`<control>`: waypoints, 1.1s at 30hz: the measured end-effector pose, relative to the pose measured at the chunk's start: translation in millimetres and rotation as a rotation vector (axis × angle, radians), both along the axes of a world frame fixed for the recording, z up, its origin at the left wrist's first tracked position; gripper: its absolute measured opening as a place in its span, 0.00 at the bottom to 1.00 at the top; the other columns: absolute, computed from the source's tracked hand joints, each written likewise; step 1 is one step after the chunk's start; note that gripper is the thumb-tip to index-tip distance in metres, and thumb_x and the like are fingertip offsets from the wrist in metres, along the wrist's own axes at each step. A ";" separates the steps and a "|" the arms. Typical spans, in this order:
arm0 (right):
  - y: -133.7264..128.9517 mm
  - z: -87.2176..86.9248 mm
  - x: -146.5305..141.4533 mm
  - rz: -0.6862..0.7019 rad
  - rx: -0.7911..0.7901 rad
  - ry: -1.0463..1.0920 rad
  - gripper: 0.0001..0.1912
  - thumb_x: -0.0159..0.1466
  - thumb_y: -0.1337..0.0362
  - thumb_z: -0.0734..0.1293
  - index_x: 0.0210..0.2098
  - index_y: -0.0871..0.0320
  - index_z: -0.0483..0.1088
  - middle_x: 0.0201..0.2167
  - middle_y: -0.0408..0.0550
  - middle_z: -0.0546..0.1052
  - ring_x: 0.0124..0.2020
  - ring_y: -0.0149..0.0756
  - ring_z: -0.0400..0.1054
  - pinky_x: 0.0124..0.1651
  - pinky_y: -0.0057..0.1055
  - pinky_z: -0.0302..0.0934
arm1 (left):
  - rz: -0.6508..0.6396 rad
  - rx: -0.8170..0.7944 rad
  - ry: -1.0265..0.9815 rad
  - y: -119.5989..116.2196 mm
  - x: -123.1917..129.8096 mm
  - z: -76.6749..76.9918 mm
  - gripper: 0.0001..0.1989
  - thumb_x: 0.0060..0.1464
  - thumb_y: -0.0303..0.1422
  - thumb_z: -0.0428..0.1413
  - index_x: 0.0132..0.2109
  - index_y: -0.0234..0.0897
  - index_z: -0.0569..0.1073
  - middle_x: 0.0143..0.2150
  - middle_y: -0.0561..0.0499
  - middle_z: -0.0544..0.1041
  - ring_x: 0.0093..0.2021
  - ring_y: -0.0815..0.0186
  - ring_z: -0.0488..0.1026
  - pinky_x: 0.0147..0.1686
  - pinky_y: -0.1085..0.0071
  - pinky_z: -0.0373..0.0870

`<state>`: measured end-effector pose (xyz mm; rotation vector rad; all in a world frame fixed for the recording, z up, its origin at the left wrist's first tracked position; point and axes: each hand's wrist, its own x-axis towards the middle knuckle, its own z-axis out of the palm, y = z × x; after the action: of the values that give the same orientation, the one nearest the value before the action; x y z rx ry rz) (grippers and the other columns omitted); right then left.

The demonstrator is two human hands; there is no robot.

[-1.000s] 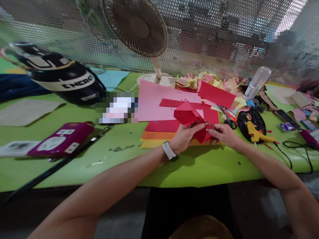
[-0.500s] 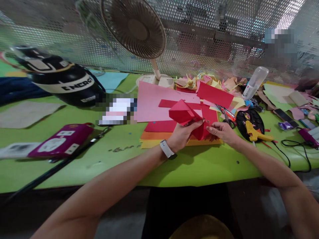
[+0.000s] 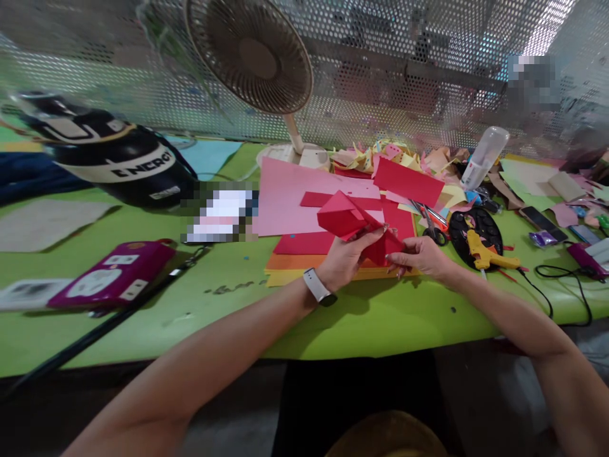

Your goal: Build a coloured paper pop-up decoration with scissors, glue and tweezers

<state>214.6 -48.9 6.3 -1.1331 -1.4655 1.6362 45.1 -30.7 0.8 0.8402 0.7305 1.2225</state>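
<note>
A folded piece of red paper (image 3: 339,214) is held up over the stacked sheets, its left part bent into a hollow, pointed shape. My left hand (image 3: 343,260), with a watch on the wrist, is closed around its middle, thumb on top. At the paper's lower right corner, my right hand (image 3: 423,255) pinches the edge between thumb and fingers. Beneath both hands lie red, orange (image 3: 297,261) and yellow sheets. Behind the folded piece are a pink sheet (image 3: 280,197) and a narrow red strip (image 3: 311,200).
Scissors (image 3: 435,235) and a yellow glue gun (image 3: 490,255) on a black palette (image 3: 459,231) lie to the right. A phone (image 3: 221,212), a purple power strip (image 3: 114,276) and a large black bottle (image 3: 124,162) stand left. A fan (image 3: 252,57) and paper scraps (image 3: 394,155) are behind.
My right hand has shifted slightly down and turned along the red paper's right edge. My left hand keeps its hold. The whole view has moved a little.
</note>
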 end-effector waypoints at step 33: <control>-0.1 11.6 12.6 0.126 0.050 -0.007 0.15 0.52 0.57 0.75 0.31 0.62 0.73 0.26 0.47 0.79 0.26 0.29 0.72 0.32 0.28 0.69 | 0.001 0.096 0.036 1.7 -7.1 1.7 0.14 0.38 0.32 0.70 0.35 0.34 0.80 0.39 0.45 0.82 0.46 0.54 0.77 0.49 0.60 0.73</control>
<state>227.2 -49.0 17.9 -1.0376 -1.6021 1.6715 38.1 -28.9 2.6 0.9426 0.7059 1.2536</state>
